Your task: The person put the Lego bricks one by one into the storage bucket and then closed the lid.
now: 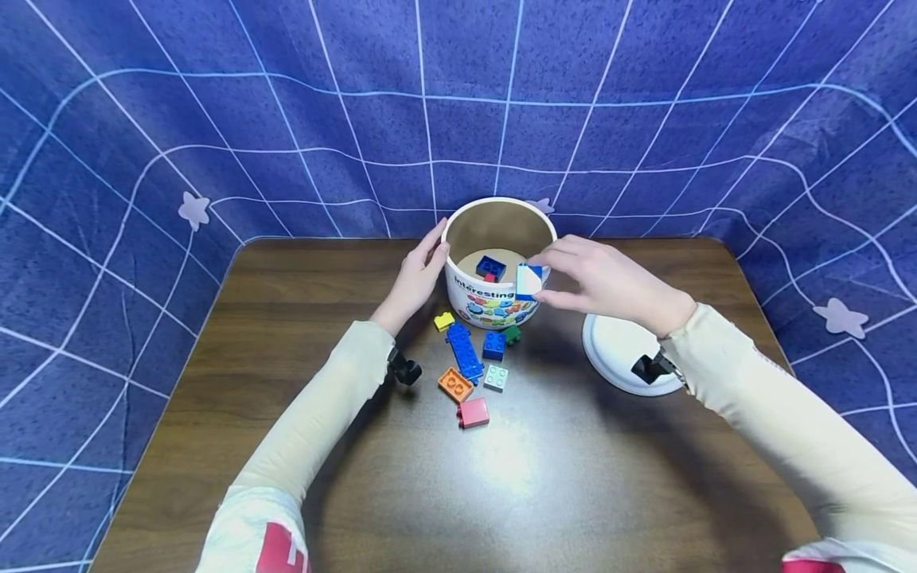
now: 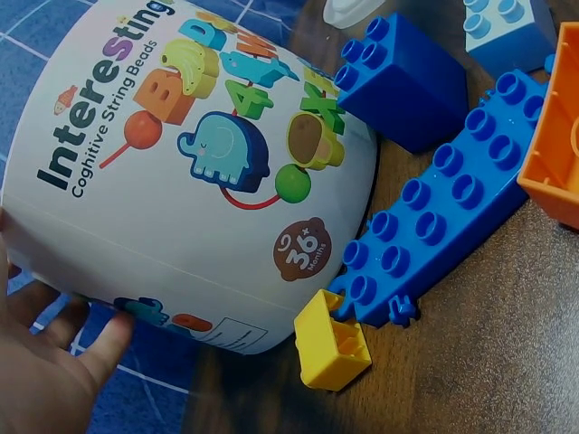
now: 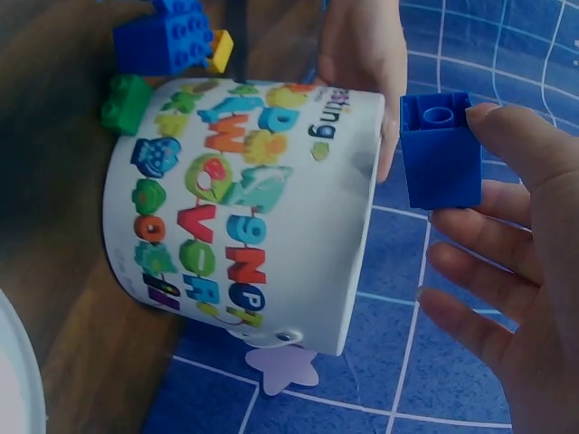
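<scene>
My right hand (image 1: 598, 274) pinches a blue building block (image 3: 441, 154) between thumb and fingertips, just over the near right rim of a white printed bucket (image 1: 494, 306). One face of that block looks partly white in the head view; its hollow underside shows in the right wrist view. Inside the bucket lie a dark blue block (image 1: 490, 267) and a bit of a red piece (image 1: 490, 278). Against the bucket's left side rests my left hand (image 1: 417, 278), fingers extended along the wall near the rim. Part of that hand is cut off in the left wrist view.
In front of the bucket lie a yellow block (image 1: 444, 321), a long blue piece (image 1: 464, 351), a blue block (image 1: 494, 345), a green piece (image 1: 512, 335), an orange block (image 1: 455, 384), a pale block (image 1: 496, 378) and a red block (image 1: 474, 413). A white lid (image 1: 616, 362) lies under my right forearm.
</scene>
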Action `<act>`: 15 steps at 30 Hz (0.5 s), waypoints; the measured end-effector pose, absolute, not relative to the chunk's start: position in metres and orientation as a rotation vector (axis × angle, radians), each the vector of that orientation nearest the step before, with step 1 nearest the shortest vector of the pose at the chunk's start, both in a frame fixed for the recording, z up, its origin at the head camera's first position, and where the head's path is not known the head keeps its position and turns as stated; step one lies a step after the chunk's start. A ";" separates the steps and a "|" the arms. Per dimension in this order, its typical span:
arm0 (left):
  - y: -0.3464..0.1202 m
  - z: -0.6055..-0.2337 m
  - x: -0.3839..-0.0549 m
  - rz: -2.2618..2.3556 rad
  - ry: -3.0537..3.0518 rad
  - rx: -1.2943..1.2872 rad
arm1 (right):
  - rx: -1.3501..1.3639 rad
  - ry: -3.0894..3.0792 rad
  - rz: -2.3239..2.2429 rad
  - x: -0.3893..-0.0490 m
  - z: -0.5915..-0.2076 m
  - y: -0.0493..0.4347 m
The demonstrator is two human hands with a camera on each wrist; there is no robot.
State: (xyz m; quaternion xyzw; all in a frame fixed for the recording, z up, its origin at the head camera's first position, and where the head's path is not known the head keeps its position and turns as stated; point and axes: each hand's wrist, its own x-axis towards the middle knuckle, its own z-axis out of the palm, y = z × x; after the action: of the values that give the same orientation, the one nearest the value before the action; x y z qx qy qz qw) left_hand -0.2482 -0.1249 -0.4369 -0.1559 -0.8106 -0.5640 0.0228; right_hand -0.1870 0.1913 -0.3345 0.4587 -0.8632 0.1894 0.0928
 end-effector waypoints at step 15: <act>-0.125 -0.439 -0.250 -1.745 -2.518 -0.476 | 1.216 -2.701 0.550 -0.212 -0.325 0.187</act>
State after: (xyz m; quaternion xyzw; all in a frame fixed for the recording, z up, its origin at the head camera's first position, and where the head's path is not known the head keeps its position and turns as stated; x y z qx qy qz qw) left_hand -0.2497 -0.1250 -0.4387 -0.1534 -0.8120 -0.5627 0.0207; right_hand -0.2120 0.1875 -0.3247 0.4029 -0.8946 0.1823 0.0644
